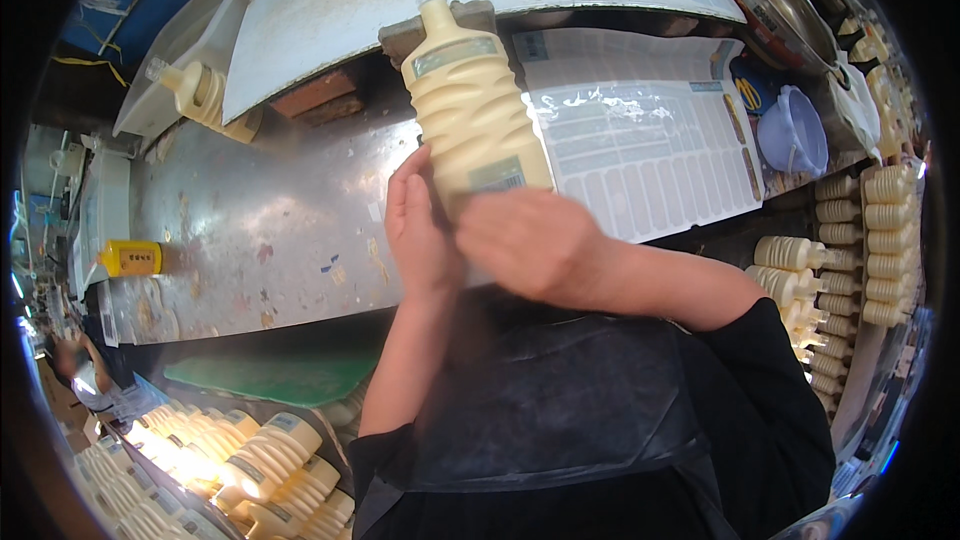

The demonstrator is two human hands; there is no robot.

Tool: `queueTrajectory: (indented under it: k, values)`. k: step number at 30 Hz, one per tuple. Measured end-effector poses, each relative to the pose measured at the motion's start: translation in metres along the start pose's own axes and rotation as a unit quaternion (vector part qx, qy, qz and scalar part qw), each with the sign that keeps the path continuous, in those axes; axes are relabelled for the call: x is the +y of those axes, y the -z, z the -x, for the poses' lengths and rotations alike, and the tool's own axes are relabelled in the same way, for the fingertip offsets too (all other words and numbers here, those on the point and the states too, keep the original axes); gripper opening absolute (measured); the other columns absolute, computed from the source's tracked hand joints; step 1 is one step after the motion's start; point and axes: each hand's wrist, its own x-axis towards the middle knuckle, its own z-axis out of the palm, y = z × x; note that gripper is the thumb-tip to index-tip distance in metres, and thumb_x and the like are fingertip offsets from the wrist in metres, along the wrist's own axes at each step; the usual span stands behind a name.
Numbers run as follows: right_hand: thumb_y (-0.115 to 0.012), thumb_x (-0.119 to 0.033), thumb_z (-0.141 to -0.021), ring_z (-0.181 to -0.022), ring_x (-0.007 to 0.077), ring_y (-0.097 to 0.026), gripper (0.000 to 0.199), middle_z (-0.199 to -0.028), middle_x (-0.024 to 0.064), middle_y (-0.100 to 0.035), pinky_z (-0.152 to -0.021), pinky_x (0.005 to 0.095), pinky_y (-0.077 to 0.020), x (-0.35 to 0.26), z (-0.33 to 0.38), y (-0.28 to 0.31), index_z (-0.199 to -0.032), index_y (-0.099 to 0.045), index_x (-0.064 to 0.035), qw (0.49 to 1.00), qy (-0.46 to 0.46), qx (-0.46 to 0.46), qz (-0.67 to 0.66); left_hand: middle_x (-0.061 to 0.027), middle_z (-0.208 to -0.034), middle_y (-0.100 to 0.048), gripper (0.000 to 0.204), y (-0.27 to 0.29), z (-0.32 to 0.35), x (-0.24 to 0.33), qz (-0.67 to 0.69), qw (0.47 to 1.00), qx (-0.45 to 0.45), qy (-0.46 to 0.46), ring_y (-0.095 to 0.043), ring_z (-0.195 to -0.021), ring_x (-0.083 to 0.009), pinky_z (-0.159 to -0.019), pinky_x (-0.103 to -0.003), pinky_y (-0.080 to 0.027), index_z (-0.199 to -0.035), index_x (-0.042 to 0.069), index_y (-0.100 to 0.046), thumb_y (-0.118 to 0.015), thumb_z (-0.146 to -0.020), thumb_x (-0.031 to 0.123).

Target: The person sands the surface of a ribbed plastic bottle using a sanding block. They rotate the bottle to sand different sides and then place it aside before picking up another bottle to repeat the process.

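Observation:
A cream plastic bottle (475, 120) with wavy ribs lies before me, its neck pointing away and propped on a grey block (395, 40). One label (455, 56) sits near its shoulder, another (497, 175) near its base. Along the bottle's left side, my left hand (415, 225) is cupped against it, fingers extended and steadying it. My right hand (535, 240) is curled closed over the base end, slightly blurred, with its fingertips hidden. Whether anything is inside that fist does not show.
A label sheet (645, 155) lies right of the bottle, beside a lavender bucket (793, 135). Another bottle (200, 95) leans at far left. A yellow container (132, 258) stands on the metal table (270, 210). Many bottles (275, 460) are stacked lower left, more (890, 245) at right.

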Motion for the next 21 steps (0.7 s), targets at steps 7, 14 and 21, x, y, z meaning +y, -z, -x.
queueTrajectory:
  k: [7,14,21]
  values:
    - [-0.063,-0.007,-0.082,-0.075,0.0333,-0.063,0.020,-0.086,0.0127,-0.061,-0.069,0.0422,-0.0513,-0.002,-0.005,0.000,-0.101,-0.058,-0.0030,0.984,-0.172,-0.014,-0.053,-0.0095,-0.125,-0.061,0.035,0.004,-0.007,-0.001,0.029,0.999,0.014,0.019,-0.054,-0.119,-0.0181,-0.108,-0.036,-0.043,-0.124,0.000,-0.062,-0.041,-0.112,0.026]
    - [-0.064,0.000,-0.092,-0.089,0.0340,-0.066,0.032,-0.109,0.0187,-0.064,-0.078,0.0382,-0.0552,0.019,0.024,0.003,-0.123,-0.057,-0.0008,0.931,-0.344,0.089,-0.080,-0.0062,-0.121,-0.063,0.031,-0.010,-0.033,0.030,-0.170,0.982,0.041,-0.063,-0.054,-0.117,-0.0162,-0.106,-0.031,-0.038,-0.119,0.001,-0.066,-0.044,-0.109,0.020]
    - [-0.060,-0.003,-0.090,-0.104,0.0405,-0.061,0.029,-0.109,0.0198,-0.063,-0.091,0.0465,-0.0506,0.010,0.016,0.004,-0.119,-0.059,-0.0015,0.945,-0.310,0.011,-0.105,-0.0087,-0.120,-0.064,0.030,-0.024,-0.111,0.048,-0.316,0.915,-0.068,-0.242,-0.060,-0.111,-0.0199,-0.099,-0.033,-0.046,-0.122,0.003,-0.069,-0.054,-0.105,0.022]
